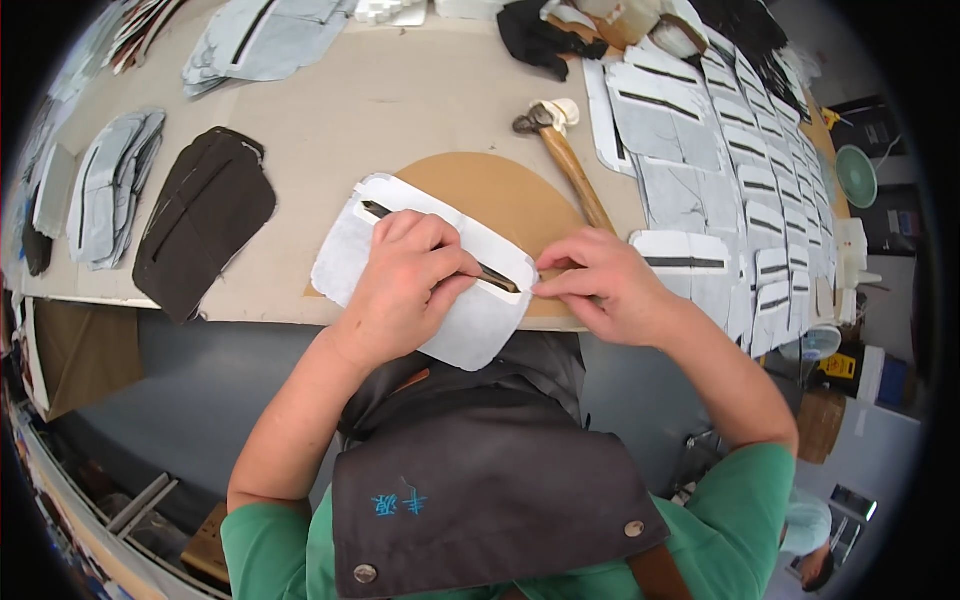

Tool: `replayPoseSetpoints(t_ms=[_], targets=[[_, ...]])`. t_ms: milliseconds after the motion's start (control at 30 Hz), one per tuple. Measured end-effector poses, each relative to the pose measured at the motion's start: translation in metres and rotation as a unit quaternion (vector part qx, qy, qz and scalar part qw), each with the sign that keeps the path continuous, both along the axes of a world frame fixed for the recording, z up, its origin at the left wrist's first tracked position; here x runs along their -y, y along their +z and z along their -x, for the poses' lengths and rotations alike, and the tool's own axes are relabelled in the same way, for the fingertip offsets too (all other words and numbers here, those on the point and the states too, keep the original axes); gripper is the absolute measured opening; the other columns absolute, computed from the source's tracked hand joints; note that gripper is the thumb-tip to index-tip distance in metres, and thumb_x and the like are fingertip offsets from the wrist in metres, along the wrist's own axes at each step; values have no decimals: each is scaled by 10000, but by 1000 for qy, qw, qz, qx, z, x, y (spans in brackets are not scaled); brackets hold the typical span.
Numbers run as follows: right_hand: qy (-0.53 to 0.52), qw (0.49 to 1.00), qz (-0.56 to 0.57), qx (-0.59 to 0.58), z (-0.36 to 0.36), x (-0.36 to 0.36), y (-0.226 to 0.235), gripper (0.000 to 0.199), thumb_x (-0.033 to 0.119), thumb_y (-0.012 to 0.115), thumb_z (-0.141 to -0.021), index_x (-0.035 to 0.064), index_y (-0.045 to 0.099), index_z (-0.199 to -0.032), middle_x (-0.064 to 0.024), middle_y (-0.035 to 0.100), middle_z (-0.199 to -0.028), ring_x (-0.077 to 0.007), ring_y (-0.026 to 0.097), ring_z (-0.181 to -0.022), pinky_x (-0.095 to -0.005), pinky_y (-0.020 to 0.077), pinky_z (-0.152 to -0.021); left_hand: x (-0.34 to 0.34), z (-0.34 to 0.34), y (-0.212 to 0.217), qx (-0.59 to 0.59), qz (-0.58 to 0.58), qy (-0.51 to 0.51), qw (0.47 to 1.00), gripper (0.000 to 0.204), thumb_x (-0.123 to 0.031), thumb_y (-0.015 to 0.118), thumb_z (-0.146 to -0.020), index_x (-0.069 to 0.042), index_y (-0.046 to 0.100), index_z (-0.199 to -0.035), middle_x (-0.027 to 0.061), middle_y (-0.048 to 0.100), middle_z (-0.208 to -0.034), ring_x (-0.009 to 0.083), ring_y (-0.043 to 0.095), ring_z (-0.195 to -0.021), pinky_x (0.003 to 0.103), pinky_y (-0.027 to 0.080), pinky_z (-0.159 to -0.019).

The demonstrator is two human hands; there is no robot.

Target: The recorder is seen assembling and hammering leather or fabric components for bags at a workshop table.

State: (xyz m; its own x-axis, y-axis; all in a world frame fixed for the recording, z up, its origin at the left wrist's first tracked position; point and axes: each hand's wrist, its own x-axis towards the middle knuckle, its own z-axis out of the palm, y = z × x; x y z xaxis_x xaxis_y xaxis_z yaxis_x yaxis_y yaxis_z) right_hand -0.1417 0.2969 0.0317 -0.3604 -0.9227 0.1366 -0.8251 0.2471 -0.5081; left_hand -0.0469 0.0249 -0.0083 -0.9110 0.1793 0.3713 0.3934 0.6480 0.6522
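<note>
A pale grey-white fabric panel (470,335) with a long slot lies at the table's front edge, its lower part hanging past the edge. A white strip frames the slot, and a dark, olive-edged strip (500,279) shows inside it. My left hand (410,280) rests over the panel, thumb and fingers pinched on the slot's edge, hiding its middle. Thumb and forefinger of my right hand (605,285) close together at the panel's right rim; anything small between them is too fine to make out. Under the panel is a round tan board (480,185).
A wooden-handled hammer (570,160) lies beyond my right hand. Rows of slotted pale panels (690,190) cover the table's right side. Dark brown fabric pieces (205,215) and a pale stack (115,190) lie left. Another stack (265,40) and a black cloth (540,40) sit farther back.
</note>
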Motion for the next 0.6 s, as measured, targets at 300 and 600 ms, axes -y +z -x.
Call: replayPoseSetpoints(t_ms=[300,600], targets=[[-120,969,-160,142,6,70,16,403,84,867,-752,52,689,-1112,-94,687,-953,-263,655,-882,-375,535,-794,-3,7,8,108,-154,15,982,242,-39,791,-811,-69,705,-1035,103,653,-922,301,649,-888,405,503,-851],[-106,987,-66,104,-15,120,0,187,121,781,-866,50,710,-1024,-120,692,-991,-338,663,-946,-449,520,-829,63,-21,8,111,26,55,992,398,-100,860,-775,-119,713,-1145,55,588,-1145,286,528,-1122,419,404,-1017]])
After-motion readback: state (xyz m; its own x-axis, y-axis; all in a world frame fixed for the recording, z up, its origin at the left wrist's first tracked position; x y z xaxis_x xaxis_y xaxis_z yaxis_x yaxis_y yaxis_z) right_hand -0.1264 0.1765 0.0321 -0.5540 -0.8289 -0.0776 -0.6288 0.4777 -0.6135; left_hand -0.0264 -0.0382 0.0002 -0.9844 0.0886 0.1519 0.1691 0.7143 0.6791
